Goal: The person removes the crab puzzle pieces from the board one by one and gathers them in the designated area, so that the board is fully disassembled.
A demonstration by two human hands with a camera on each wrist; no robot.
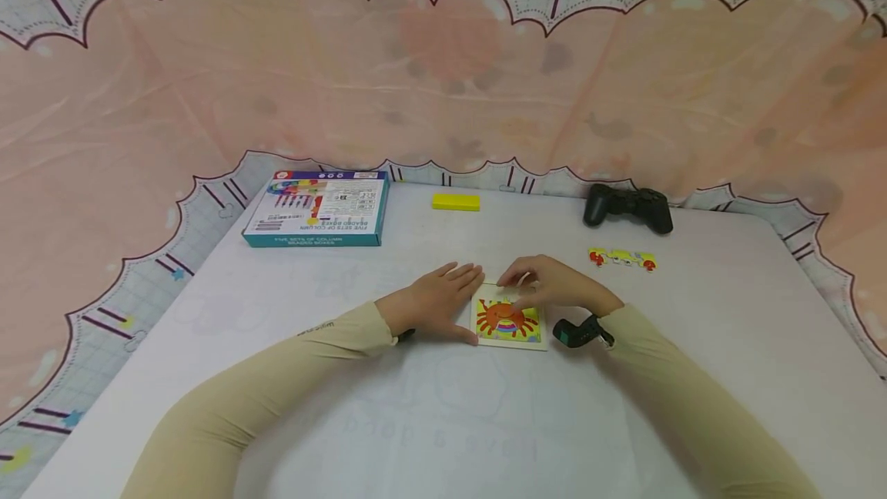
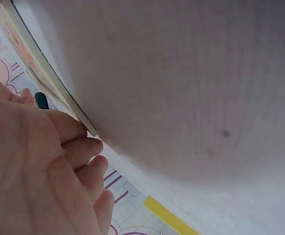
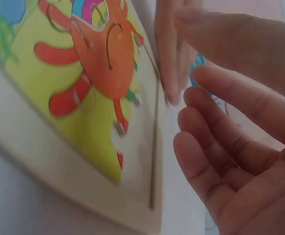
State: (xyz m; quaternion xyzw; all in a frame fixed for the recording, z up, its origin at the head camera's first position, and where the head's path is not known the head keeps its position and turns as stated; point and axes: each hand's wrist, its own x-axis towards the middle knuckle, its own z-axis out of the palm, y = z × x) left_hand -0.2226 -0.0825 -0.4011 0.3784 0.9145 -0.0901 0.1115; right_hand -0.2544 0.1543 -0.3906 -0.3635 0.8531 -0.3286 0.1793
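Observation:
A wooden picture puzzle with an orange, red-legged crab on yellow lies between the hands. Bare wood shows along one side of its recess in the right wrist view. My left hand rests at the board's left side, fingers extended and thumb at the near corner. Fingertips touch the board's edge in the left wrist view. Over the far right part of the puzzle hovers my right hand, its fingers loosely bent with nothing between them. Right of that hand lies a yellow puzzle strip with red ends.
At the back left lies a flat teal-edged box. A yellow block sits at the back middle, and a black game controller at the back right. Patterned cloth rises behind the white table.

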